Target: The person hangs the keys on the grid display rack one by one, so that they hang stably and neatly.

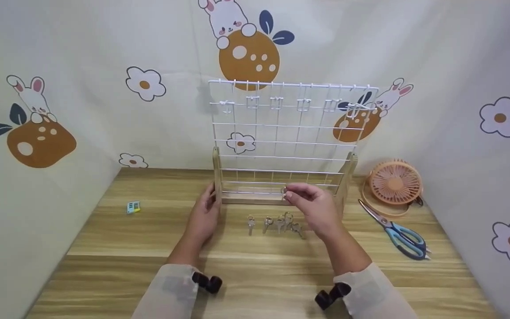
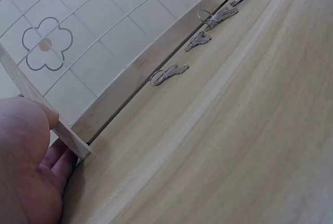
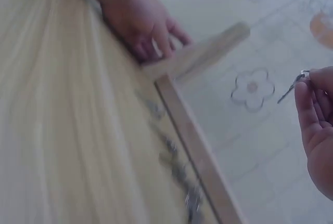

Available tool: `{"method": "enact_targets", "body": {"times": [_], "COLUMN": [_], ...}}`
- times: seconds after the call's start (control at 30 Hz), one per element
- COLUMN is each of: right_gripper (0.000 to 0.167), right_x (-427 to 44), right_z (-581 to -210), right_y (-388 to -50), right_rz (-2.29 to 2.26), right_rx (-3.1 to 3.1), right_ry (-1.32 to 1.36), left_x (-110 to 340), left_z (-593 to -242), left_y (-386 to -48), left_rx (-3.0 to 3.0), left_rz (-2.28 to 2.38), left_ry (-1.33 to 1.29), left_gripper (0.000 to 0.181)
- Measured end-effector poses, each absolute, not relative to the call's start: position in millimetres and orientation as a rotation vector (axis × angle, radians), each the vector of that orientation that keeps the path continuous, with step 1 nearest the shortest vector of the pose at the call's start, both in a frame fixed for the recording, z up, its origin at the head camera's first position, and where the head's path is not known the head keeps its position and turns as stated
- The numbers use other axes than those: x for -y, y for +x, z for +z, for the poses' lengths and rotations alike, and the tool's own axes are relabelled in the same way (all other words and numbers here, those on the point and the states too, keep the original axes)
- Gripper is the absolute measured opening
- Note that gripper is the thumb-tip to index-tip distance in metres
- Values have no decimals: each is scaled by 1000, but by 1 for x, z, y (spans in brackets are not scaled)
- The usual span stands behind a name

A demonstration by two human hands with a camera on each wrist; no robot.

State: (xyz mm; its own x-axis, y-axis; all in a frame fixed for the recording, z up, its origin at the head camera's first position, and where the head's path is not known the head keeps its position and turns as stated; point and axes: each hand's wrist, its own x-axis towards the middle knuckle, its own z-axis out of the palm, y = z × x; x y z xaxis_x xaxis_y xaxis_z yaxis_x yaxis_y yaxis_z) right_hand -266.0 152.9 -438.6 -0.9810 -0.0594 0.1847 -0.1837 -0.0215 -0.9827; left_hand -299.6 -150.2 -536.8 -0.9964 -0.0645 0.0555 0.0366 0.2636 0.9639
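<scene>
My right hand (image 1: pixel 321 212) pinches a key (image 3: pixel 289 92) by its ring end between thumb and fingertips, in front of the lower part of a white wire grid rack (image 1: pixel 277 170). The key's blade points away from the fingers in the right wrist view. With thumb and fingers on either side, my left hand (image 1: pixel 204 215) grips the rack's left wooden leg (image 2: pixel 70 140). Several more keys (image 1: pixel 251 225) with rings lie on the table before the rack's wooden base bar (image 1: pixel 246 199). Small white hooks (image 1: pixel 276 103) hang along the grid's upper part.
To the right of the rack stand an orange fan (image 1: pixel 395 182) and, nearer, blue-handled scissors (image 1: pixel 403 237). A small light-blue and yellow object (image 1: pixel 133 207) lies at the table's left. A patterned cloth (image 1: pixel 166 133) rises behind the wooden table (image 1: pixel 264 274).
</scene>
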Motion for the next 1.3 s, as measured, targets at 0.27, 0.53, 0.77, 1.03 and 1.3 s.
{"method": "enact_targets", "body": {"times": [0.27,0.53,0.77,1.03,1.3], "right_gripper": [23,27,27,28,25], "right_x": [-105,-57,-30,-26,-45], "right_z": [-366,-295,-267,-271,-302], "right_y": [-268,-279,-286,-294,-295], "right_rz": [2240,2310,2373,2341,2312], "right_rx": [1991,1839,1805,1850,1838], "right_ry": [463,625,644,553,517], "left_x": [151,151,151,151,151], "left_z": [-538,-539,-539,-539,-538], "left_y": [-299,-301,-301,-299,-298], "left_rx": [2427,2390,2393,2408,2416], "left_rz": [-1873,-1885,-1851,-1859,-1889], "left_ry": [-31,-38,-46,-38,-40], "left_gripper": [63,62,61,61,64]}}
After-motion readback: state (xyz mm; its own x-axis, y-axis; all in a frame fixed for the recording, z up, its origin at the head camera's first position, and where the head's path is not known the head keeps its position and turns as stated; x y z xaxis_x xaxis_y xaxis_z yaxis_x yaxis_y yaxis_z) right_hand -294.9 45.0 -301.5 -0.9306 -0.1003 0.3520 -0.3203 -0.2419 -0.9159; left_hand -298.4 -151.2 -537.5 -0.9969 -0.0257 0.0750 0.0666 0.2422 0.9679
